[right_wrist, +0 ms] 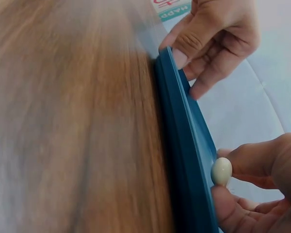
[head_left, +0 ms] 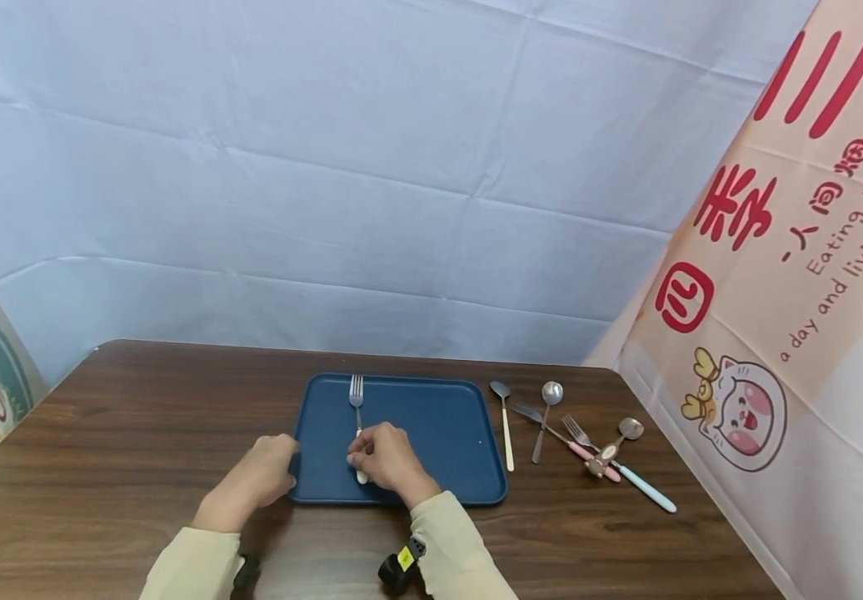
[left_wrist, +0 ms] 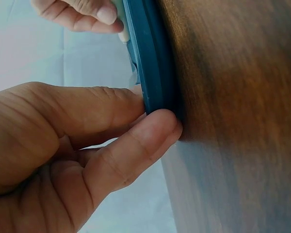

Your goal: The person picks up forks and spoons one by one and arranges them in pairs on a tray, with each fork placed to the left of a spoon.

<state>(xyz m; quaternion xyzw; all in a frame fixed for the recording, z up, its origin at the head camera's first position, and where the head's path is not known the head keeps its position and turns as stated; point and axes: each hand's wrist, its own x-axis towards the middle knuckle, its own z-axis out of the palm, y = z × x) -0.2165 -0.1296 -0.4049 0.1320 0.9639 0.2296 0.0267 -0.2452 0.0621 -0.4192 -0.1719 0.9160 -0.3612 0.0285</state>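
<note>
At frame centre, the right hand (head_left: pixel 386 457) pinched a fork (head_left: pixel 357 414) on the blue tray (head_left: pixel 439 433); the left hand (head_left: pixel 262 475) gripped its rim.

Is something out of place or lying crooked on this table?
Only the loose cutlery right of the blue tray: a pink-handled fork and a blue-handled spoon lie crossed in an untidy heap. The fork in the tray lies straight.
</note>
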